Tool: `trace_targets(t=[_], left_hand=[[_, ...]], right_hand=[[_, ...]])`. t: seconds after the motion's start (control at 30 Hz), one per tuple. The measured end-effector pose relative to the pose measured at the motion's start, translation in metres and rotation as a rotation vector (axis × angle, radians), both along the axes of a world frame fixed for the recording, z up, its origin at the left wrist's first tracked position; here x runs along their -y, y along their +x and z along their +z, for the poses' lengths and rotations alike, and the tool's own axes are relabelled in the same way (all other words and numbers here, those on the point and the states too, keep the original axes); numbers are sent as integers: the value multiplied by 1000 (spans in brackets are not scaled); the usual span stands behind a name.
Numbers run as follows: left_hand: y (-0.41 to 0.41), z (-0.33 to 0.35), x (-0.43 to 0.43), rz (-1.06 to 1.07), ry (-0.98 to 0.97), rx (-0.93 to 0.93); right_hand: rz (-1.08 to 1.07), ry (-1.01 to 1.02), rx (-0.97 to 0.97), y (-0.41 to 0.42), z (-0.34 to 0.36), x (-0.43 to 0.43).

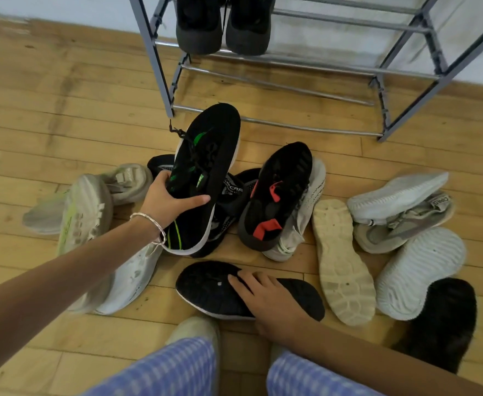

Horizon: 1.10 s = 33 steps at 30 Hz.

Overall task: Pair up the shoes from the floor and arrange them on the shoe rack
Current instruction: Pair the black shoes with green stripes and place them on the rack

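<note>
left hand (pixel 167 202): clamped on the collar of a black sneaker with green accents (pixel 206 172), holding it raised over the pile, toe toward the shoe rack (pixel 263 121)
right hand (pixel 269 300): laid flat, fingers spread, on a black sneaker lying sole-up (pixel 206 290) on the floor; palm contact, fingers not curled round it, so not a grip yet
pairing guess: sole-up shoe has the same white midsole edge; likely the mate, but its upper is hidden, so unconfirmed
rack state: one dark pair (pixel 224 24) already on an upper tier, lower bars bare
rest of pile: red-accent black sneaker (pixel 277 195) leaning on a white one, cream sole-up shoe (pixel 341 261), grey and white knit shoes right, pale sneakers left, fuzzy black slipper (pixel 446 318) lower right
risk 1: mismatch, if the floor shoe is grabbed without flipping it to check for green trim
risk 2: dangling lace (pixel 177 131) could snag the rack's front bar on the way in
risk 3: rack tiers are bare bars; a shoe set down crosswise or short could drop through
risk 4: lifting out of the pile may topple the leaning red-accent shoe
</note>
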State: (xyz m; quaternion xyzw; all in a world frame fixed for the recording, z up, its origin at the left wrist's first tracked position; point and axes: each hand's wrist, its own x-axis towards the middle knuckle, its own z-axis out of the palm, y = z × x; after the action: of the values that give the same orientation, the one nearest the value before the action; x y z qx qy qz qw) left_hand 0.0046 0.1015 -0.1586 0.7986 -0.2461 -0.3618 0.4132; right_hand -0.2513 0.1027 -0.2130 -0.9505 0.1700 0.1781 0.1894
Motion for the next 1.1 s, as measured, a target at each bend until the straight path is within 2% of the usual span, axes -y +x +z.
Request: trace_targets(t=[0.13,0.3,0.4,0.5,0.6,0.77,0.9,1.1], left_hand=[[2,-1,0,10,-3,-21],[11,-1,1,86,-37,-127],[16,1,2,114,-44,-129],[15,1,4,122,-51,-141],[9,4,6,116,-57,-129],[-4,10,10,97,-82,-120],[-8,10,10,83,-91,-123],[-24,10,15,49,-67,-8]], right_hand=[[-266,259,45,2,21,30],[-352,695,95,-17,62,77],[-604,983,203,-24,93,95],[-964,1179,419,-23,102,115],[-1234,1254,623,-9,96,133],[-1440,1255,706,9,70,137],[-1461,1249,718,7,64,140],[-1467,1278,712,12,53,145]])
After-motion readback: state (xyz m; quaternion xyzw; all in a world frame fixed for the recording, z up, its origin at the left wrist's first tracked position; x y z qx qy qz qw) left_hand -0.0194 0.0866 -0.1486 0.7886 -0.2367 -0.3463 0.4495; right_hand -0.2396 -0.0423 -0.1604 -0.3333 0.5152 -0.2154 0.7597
